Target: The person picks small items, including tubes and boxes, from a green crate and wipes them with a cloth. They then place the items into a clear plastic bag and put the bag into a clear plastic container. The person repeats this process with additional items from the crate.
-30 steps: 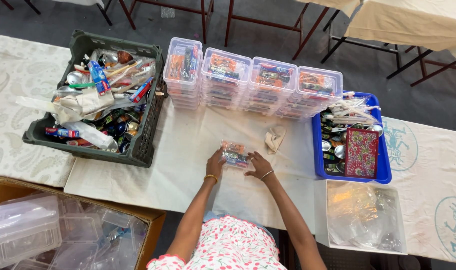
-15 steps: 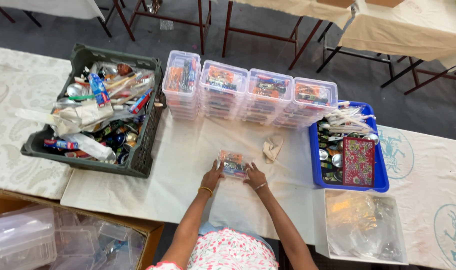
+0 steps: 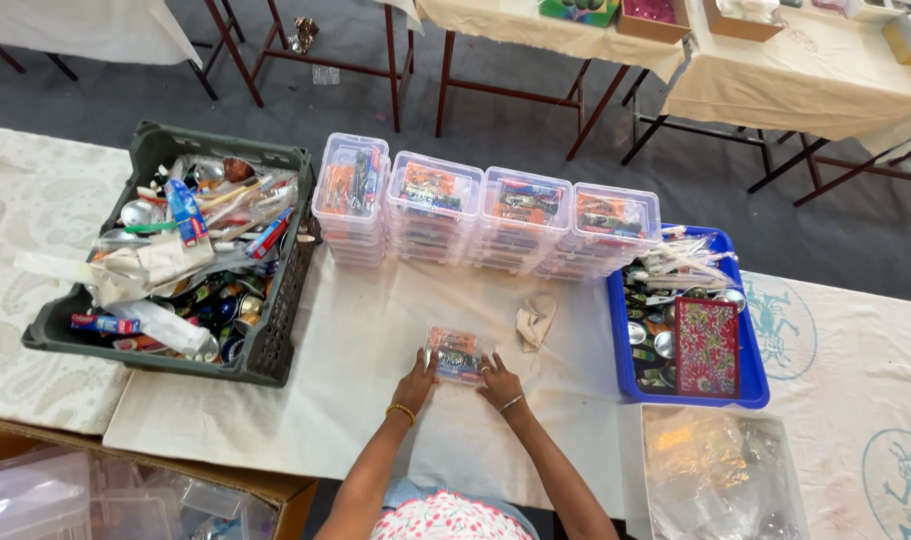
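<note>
- Hands first: your left hand (image 3: 415,378) and right hand (image 3: 497,380) are both resting on the small clear plastic box packed with orange and blue items (image 3: 455,353), one at each short end, so neither hand is nearer than the other.
- Box position: it is lying flat on the white cloth-covered worktop (image 3: 365,340), straight ahead of you and just beyond your fingertips, with its long axis running left to right across your body.
- Your fingers are curling loosely around the box's two near corners, holding it between them; you cannot tell from this view whether the lid is pressed fully shut.
- Beyond the box, four stacks of identical clear filled boxes (image 3: 485,222) are standing in a row along the far edge, touching one another.
- To your left, the dark grey slotted plastic crate (image 3: 275,330) is sitting heaped with loose spoons, tubes, packets and wrapped goods.
- To your right, the blue plastic tray (image 3: 750,370) is holding small shiny tins, white sticks and a red patterned flat case (image 3: 706,347).
- A crumpled beige cloth (image 3: 535,320) is lying near the box, just to its right and apart from it.
- Nearer you on the right, a clear plastic bin (image 3: 720,475) is holding crinkled transparent wrap.
</note>
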